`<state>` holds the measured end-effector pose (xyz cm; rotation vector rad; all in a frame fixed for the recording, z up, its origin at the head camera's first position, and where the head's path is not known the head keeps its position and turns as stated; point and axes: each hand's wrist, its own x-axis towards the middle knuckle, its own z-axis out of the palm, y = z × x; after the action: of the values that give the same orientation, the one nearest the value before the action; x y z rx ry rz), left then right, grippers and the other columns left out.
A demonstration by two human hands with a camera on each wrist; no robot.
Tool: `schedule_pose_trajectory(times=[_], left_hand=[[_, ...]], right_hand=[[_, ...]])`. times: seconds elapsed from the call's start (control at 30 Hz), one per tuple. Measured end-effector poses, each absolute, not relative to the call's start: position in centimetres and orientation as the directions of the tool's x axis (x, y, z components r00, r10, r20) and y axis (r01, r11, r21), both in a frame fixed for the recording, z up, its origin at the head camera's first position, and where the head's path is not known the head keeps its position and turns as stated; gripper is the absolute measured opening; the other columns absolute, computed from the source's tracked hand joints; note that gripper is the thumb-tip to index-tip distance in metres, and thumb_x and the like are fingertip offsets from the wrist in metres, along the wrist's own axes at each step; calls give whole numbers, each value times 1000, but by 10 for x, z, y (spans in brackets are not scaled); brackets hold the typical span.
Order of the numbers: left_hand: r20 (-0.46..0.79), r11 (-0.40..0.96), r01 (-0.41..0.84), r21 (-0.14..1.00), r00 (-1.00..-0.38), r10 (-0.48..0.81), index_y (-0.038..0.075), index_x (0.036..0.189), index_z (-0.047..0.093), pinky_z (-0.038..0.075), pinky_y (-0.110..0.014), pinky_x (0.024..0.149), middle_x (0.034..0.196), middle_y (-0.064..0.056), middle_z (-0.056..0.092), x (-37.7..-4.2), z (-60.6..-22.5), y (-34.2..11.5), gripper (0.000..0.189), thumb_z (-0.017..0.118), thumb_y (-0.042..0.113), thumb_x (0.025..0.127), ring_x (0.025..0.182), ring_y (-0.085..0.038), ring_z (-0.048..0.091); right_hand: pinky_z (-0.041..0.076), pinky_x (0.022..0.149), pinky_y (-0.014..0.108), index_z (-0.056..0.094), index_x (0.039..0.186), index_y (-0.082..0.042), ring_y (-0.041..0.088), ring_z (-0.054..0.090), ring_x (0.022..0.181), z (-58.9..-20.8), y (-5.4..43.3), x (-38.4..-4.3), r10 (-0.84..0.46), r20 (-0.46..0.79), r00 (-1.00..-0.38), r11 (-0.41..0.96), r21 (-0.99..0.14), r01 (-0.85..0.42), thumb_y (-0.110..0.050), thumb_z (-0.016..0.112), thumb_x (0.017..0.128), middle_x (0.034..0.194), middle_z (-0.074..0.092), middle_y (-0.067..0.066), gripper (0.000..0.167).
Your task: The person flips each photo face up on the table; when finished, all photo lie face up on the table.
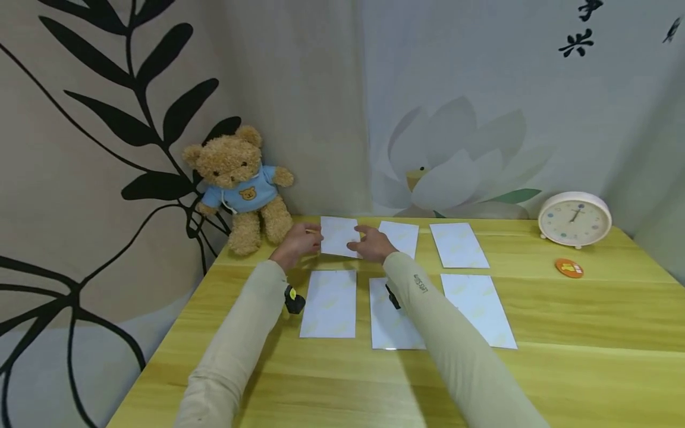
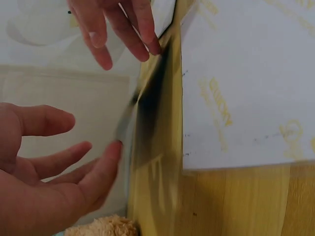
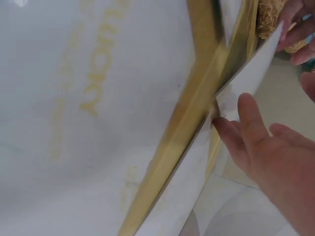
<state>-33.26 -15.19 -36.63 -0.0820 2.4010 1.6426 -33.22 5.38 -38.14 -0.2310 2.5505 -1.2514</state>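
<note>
Head view: the held sheet [image 1: 339,235] is at the left end of the back row on the table [image 1: 321,383], just right of the teddy bear [image 1: 241,193]. Left edge gripped by the left hand [image 1: 301,241], right edge by the right hand [image 1: 373,244]. Back-middle sheet [image 1: 400,233] is right beside the right hand, so that gap should be watched. Front-middle sheet [image 1: 396,324] is partly covered by the right sleeve [image 1: 449,321]; contact can't be told. Forearm best carried high so nothing gets dragged. Clock [image 1: 575,220] and orange disc [image 1: 569,268] are well apart on the right, no interference expected.

Left wrist view: held sheet seen nearly edge-on and blurred, a fingertip of each hand at its ends. Thumb contact on the left can't be confirmed from here. Front-left sheet, presumably, lies flat close by.

Right wrist view: held sheet tilted up off the table, far corner held by the left hand, near corner by right-hand fingertips. Light, even pressure advised at both edges; if squeezed inward, bowing is likely. Both ends should be moved together so no corner is caught on a neighbour.
</note>
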Motion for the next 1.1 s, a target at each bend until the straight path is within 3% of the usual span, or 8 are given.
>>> schedule_pose_trajectory(times=[0.07, 0.2, 0.37, 0.53, 0.63, 0.77, 0.93, 1.1], left_hand=[[-214, 370, -174, 913, -974, 69, -1, 147, 44, 47, -47, 112, 146, -21, 50, -332, -366, -153, 47, 51, 8, 101, 132, -36, 54], [-183, 339, -158, 927, -982, 43, -4, 143, 49, 48, -47, 111, 143, -22, 53, -331, -367, -152, 44, 55, 1, 99, 131, -35, 55], [-129, 235, -114, 965, -990, 48, -6, 143, 49, 50, -47, 109, 140, -24, 54, -331, -366, -150, 45, 57, -1, 98, 122, -34, 61], [-103, 124, -88, 988, -987, 125, -8, 145, 46, 50, -43, 110, 141, -27, 52, -332, -364, -143, 45, 52, -3, 101, 112, -27, 65], [-85, 112, -66, 992, -980, 180, -7, 148, 43, 49, -43, 110, 143, -27, 51, -332, -365, -135, 47, 52, -3, 101, 109, -22, 65], [-73, 80, -56, 995, -973, 220, -1, 150, 43, 48, -46, 112, 144, -26, 52, -333, -367, -125, 50, 53, -3, 101, 113, -24, 64], [-95, 57, -85, 995, -973, 211, 12, 148, 51, 44, -53, 114, 148, -21, 52, -336, -369, -118, 49, 58, 5, 101, 130, -32, 57], [-141, 92, -126, 988, -972, 190, 30, 144, 55, 39, -63, 114, 161, -15, 34, -336, -365, -118, 48, 67, 26, 98, 147, -36, 38]], right_hand=[[42, 116, 50, 33, 158, -18, 36, 49, 139, -381, 52, -332, -283, -177, -943, 618, -785, -39, -36, 59, 100, 153, 47, 21, 66], [47, 111, 47, 34, 158, -27, 33, 54, 136, -382, 49, -331, -308, -148, -940, 677, -728, -107, -45, 58, 100, 148, 53, 20, 64], [58, 87, 36, 33, 158, -35, 26, 68, 108, -376, 44, -330, -323, -128, -938, 713, -684, -152, -56, 52, 100, 136, 63, 17, 64], [58, 73, 36, 23, 159, -42, 25, 69, 88, -369, 44, -330, -308, -126, -943, 713, -687, -141, -61, 39, 103, 143, 57, 17, 61], [61, 74, 41, 17, 158, -49, 28, 70, 91, -369, 46, -329, -311, -153, -938, 685, -720, -109, -62, 34, 104, 154, 48, 16, 59], [61, 80, 45, 18, 156, -53, 28, 70, 100, -370, 51, -329, -323, -169, -931, 644, -760, -85, -62, 33, 104, 152, 50, 13, 55], [58, 92, 49, 20, 158, -47, 35, 69, 110, -367, 57, -330, -352, -173, -920, 524, -851, -41, -57, 33, 106, 140, 58, 20, 55], [52, 103, 51, 23, 160, -36, 44, 58, 121, -358, 62, -333, -412, -160, -897, 264, -963, 50, -44, 36, 109, 144, 50, 25, 53]])
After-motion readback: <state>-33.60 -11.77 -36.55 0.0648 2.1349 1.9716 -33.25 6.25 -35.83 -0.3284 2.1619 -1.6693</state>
